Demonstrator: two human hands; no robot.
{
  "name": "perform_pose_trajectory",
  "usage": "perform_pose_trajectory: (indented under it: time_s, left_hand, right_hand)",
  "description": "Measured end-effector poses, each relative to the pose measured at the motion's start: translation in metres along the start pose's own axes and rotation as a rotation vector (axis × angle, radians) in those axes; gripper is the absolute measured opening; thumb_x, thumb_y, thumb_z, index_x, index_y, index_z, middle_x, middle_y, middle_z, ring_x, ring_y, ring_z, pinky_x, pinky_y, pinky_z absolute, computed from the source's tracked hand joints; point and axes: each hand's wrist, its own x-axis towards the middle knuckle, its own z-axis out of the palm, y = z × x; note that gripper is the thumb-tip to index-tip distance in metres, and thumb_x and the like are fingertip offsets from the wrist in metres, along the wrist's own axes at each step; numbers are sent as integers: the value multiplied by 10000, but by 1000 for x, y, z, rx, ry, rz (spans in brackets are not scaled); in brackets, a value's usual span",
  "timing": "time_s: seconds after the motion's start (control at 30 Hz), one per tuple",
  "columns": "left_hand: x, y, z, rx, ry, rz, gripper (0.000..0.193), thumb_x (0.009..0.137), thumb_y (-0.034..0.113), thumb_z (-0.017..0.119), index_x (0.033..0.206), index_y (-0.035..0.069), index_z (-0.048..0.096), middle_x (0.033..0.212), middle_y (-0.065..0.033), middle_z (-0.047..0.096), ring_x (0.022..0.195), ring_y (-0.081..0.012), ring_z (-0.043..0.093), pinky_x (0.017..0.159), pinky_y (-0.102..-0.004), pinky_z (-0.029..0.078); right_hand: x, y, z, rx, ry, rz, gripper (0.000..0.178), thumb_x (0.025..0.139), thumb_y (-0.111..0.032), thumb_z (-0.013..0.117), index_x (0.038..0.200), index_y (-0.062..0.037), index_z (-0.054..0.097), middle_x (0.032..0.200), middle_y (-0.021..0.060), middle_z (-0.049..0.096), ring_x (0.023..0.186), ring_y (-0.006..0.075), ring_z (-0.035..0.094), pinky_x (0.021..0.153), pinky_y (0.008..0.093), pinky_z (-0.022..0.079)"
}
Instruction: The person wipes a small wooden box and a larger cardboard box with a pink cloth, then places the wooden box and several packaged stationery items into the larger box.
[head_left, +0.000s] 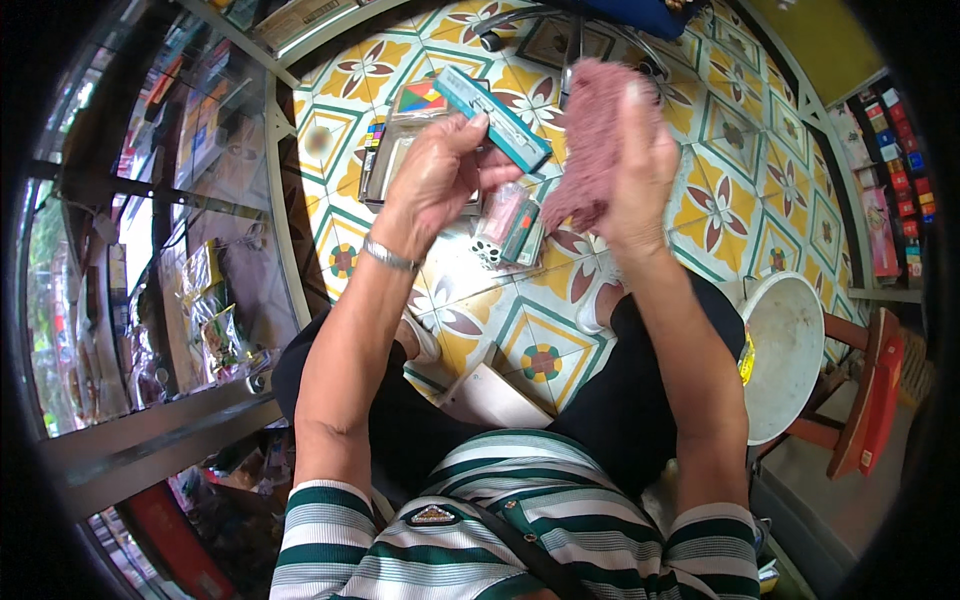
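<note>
My left hand (440,170) holds a long teal box (492,116) by its near end, tilted up over the tiled floor. My right hand (640,165) grips a dusty pink cloth (592,130) that hangs just right of the box, close to its lower end. Below both hands, a small pile of packaged items (512,232) lies on the patterned floor tiles (540,350). A silver bracelet (388,256) circles my left wrist.
A glass display cabinet with a metal frame (170,250) stands along the left. Flat packets of coloured items (395,140) lie on the floor ahead. A white bucket (790,350) rests on a red stool (870,400) at the right. Shelves of small boxes (900,170) line the far right.
</note>
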Motion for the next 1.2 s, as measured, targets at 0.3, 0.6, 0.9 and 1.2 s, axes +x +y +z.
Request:
perform_pose_trajectory:
  time_s: [0.3, 0.6, 0.9, 1.2]
  left_hand:
    - [62, -168, -108, 1346, 265, 4, 292, 898, 133, 660, 1098, -21, 515, 925, -203, 662, 859, -329, 654, 782, -412, 511]
    - [77, -210, -118, 1603, 343, -268, 269, 860, 147, 613, 1072, 0, 537, 951, -302, 664, 930, -458, 648, 790, -543, 516]
    - [68, -231, -120, 1871, 330, 17, 257, 866, 210, 616, 1008, -2, 595, 954, -225, 657, 800, -384, 696, 649, -474, 560]
    - [68, -190, -93, 1905, 146, 443, 259, 713, 79, 669, 947, 75, 559, 921, -106, 594, 881, -282, 608, 628, -416, 523]
  right_hand:
    - [5, -33, -32, 177, 30, 273, 397, 1033, -371, 481, 1227, -41, 587, 1075, 70, 663, 938, 184, 664, 764, 389, 588]
    - [2, -35, -42, 17, -173, 247, 432, 1037, -232, 467, 1386, 20, 453, 1301, 159, 572, 1171, 242, 597, 982, 384, 516]
    - [-5, -25, -53, -842, -511, -429, 705, 824, -6, 718, 1444, 6, 382, 1312, 231, 534, 1167, 337, 568, 1002, 403, 446]
    - [-12, -36, -16, -192, -149, 449, 566, 918, -207, 581, 1406, 26, 416, 1252, 191, 575, 1104, 280, 600, 949, 375, 484]
